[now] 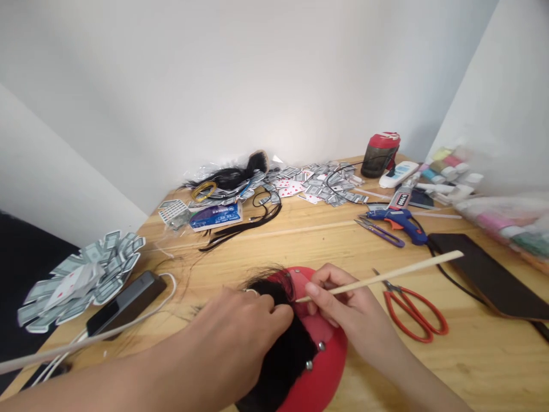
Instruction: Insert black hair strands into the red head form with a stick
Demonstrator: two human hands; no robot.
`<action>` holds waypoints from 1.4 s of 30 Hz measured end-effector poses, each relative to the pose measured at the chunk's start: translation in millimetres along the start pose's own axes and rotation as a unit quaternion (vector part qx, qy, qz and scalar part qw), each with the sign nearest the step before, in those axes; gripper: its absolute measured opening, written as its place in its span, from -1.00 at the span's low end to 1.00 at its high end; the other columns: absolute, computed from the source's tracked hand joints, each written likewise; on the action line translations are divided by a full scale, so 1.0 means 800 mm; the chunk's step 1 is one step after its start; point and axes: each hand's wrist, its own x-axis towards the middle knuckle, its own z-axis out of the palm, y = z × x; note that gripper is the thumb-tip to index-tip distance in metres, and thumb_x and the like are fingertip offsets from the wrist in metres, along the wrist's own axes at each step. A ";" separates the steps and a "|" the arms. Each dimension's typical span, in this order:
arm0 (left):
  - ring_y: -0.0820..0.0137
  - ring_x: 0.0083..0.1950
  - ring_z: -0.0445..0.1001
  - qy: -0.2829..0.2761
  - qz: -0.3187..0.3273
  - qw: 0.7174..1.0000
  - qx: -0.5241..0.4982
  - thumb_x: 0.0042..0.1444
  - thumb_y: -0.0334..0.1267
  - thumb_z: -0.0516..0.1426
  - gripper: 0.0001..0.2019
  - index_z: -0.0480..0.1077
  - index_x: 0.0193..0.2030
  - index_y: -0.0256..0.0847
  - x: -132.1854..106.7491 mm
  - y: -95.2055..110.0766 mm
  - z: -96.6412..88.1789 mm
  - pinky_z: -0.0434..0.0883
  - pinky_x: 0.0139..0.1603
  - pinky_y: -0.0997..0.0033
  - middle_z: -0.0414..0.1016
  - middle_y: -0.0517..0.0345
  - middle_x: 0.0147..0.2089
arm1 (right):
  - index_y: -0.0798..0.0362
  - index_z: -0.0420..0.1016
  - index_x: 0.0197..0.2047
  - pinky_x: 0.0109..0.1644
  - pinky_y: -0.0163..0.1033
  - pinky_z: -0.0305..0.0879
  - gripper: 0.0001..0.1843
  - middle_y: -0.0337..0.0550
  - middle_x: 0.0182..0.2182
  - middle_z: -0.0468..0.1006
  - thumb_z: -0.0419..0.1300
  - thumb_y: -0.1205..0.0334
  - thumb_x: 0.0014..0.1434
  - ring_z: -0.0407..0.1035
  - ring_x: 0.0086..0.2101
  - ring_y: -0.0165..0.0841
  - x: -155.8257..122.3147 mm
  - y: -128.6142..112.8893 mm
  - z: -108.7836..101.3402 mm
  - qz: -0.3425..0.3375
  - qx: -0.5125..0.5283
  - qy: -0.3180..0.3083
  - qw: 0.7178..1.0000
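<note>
One wooden stick (398,267), pinched in the right hand (343,303), slants up rightward from its tip at the black hair (285,360) on the red form (332,372) — left hand (240,326) curled over that hair, left of the tip, grip hidden.

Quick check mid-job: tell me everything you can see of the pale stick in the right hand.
The pale stick looks wooden, smooth and straight, tapering to a narrow tip, with a thicker, blunt far end. The right hand grips it nearer the tip, thumb against it. It slants up to the right in the picture, the blunt end uppermost. Its tip appears beside the black hair on the red form; contact there is unclear.
</note>
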 end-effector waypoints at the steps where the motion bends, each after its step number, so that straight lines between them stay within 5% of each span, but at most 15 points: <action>1: 0.24 -0.44 0.50 0.016 0.010 1.000 -0.016 -0.06 -0.61 0.03 -0.68 0.40 -0.25 -0.15 -0.006 -0.004 0.005 0.10 -0.53 0.35 0.52 0.13 -0.38 | 0.02 0.39 -0.41 -0.54 -0.38 0.03 -0.65 -0.33 -0.57 0.45 0.26 -0.06 0.23 0.12 -0.60 -0.51 0.000 0.000 0.000 0.003 -0.005 0.000 1.000; 6: 0.37 -0.49 0.39 0.145 0.050 0.983 -0.104 0.05 -0.62 -0.09 -0.70 0.31 -0.35 -0.14 -0.035 -0.027 0.041 0.15 -0.53 0.40 0.43 0.15 -0.34 | 0.02 0.41 -0.42 -0.54 -0.37 0.02 -0.66 -0.34 -0.59 0.43 0.27 -0.04 0.23 0.15 -0.60 -0.50 -0.004 -0.001 0.005 0.010 -0.025 0.039 0.999; 11: 0.36 -0.10 0.54 0.191 0.085 0.942 -0.264 0.22 -0.55 -0.05 -0.74 0.38 -0.23 -0.15 -0.042 -0.043 0.061 0.38 -0.18 0.44 0.46 0.01 0.15 | 0.02 0.37 -0.44 -0.51 -0.35 0.04 -0.63 -0.36 -0.62 0.38 0.27 -0.08 0.20 0.15 -0.59 -0.48 -0.006 -0.004 0.008 0.012 -0.040 0.055 0.998; 14: 0.34 -0.01 0.55 0.182 0.120 0.874 -0.435 0.27 -0.50 0.02 -0.81 0.38 -0.30 -0.18 -0.029 -0.050 0.065 0.39 -0.05 0.44 0.54 -0.01 0.13 | 0.02 0.35 -0.43 -0.52 -0.35 0.03 -0.62 -0.37 -0.63 0.35 0.24 -0.08 0.23 0.14 -0.60 -0.47 -0.005 -0.003 0.006 0.006 -0.043 0.037 0.998; 17: 0.37 -0.12 0.59 0.187 0.133 0.797 -0.558 0.33 -0.42 0.03 -0.78 0.40 -0.34 -0.19 -0.013 -0.055 0.073 0.39 -0.14 0.48 0.65 0.02 -0.03 | 0.01 0.33 -0.43 -0.52 -0.35 0.07 -0.61 -0.35 -0.61 0.35 0.21 -0.09 0.26 0.16 -0.59 -0.46 -0.004 0.002 0.004 -0.010 -0.051 0.021 0.998; 20: 0.33 -0.10 0.61 0.176 0.110 0.758 -0.618 0.37 -0.26 0.04 -0.77 0.52 -0.19 -0.20 -0.006 -0.058 0.085 0.41 -0.12 0.45 0.67 -0.02 -0.07 | 0.01 0.33 -0.40 -0.53 -0.37 0.10 -0.63 -0.35 -0.57 0.36 0.21 -0.09 0.26 0.19 -0.58 -0.46 -0.004 0.006 0.002 -0.007 -0.038 0.019 0.999; 23: 0.28 -0.07 0.61 0.164 0.084 0.737 -0.650 0.36 -0.14 0.06 -0.72 0.57 -0.09 -0.21 -0.005 -0.059 0.096 0.42 -0.07 0.40 0.68 -0.05 -0.09 | 0.01 0.35 -0.40 -0.52 -0.38 0.13 -0.65 -0.35 -0.55 0.36 0.20 -0.06 0.28 0.21 -0.58 -0.47 -0.007 0.007 0.002 -0.003 -0.027 0.012 1.000; 33: 0.33 -0.16 0.60 0.150 0.071 0.671 -0.722 0.35 -0.14 0.10 -0.73 0.54 -0.23 -0.23 0.002 -0.061 0.109 0.38 -0.14 0.42 0.69 0.02 -0.18 | -0.02 0.40 -0.41 -0.42 -0.33 0.21 -0.69 -0.27 -0.48 0.43 0.21 0.01 0.30 0.31 -0.47 -0.39 -0.013 0.007 0.005 -0.051 -0.071 0.053 0.995; 42: 0.34 -0.16 0.58 0.141 0.059 0.649 -0.745 0.36 -0.16 0.09 -0.76 0.51 -0.23 -0.22 0.005 -0.061 0.116 0.32 -0.16 0.41 0.69 0.04 -0.17 | -0.02 0.43 -0.45 -0.46 -0.32 0.26 -0.69 -0.24 -0.50 0.45 0.19 0.06 0.31 0.30 -0.53 -0.39 -0.014 0.009 0.008 -0.097 -0.127 0.083 0.984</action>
